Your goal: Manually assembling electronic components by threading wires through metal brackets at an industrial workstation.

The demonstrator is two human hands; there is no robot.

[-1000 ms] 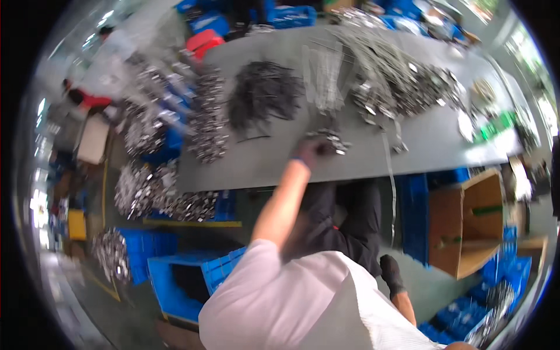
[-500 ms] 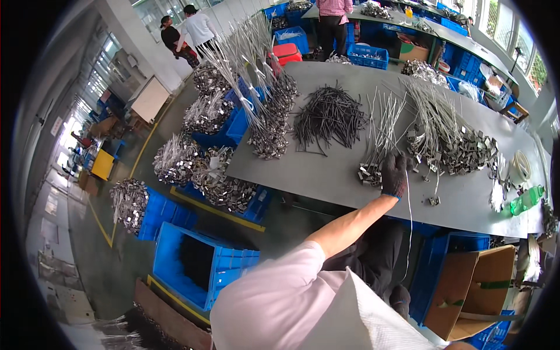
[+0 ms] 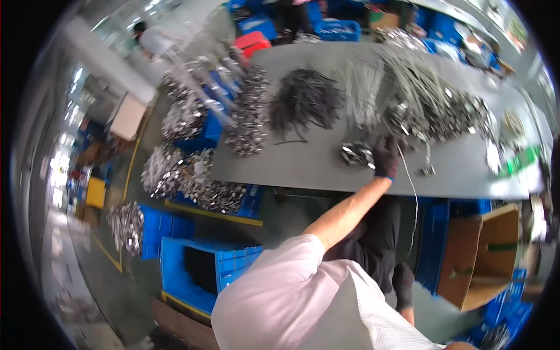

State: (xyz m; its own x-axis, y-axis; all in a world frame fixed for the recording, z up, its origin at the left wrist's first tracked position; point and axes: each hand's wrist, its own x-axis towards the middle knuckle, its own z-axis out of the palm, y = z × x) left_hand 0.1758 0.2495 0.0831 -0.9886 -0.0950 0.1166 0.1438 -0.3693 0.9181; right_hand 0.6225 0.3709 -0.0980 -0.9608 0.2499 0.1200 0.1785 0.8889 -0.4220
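Observation:
My left hand (image 3: pixel 386 156), in a dark knitted glove, is over the front of the grey table beside a small bundle of metal-ended ties (image 3: pixel 358 155). Its fingers look closed, though blurred. A thin white cord (image 3: pixel 415 201) runs from beside its fingertips and hangs down past the table edge. Thin pale stems (image 3: pixel 363 87) of ties lie behind the hand. To its right spreads a larger heap of metal-ended ties (image 3: pixel 443 114). My right hand (image 3: pixel 403 283), also dark-gloved, is low beside my thigh; its fingers are too blurred to make out.
On the table (image 3: pixel 303 166) lies a pile of black strips (image 3: pixel 306 99). A green bottle (image 3: pixel 521 160) lies at the right. Blue crates (image 3: pixel 201 271) and metal-ended bundles stand at the left. Below the table's right is an open cardboard box (image 3: pixel 481 256). A person (image 3: pixel 154 42) is far left.
The view has shifted, and the table sits higher and further left in it. My left hand stays by the small bundle. My right hand now shows more, down to its wrist.

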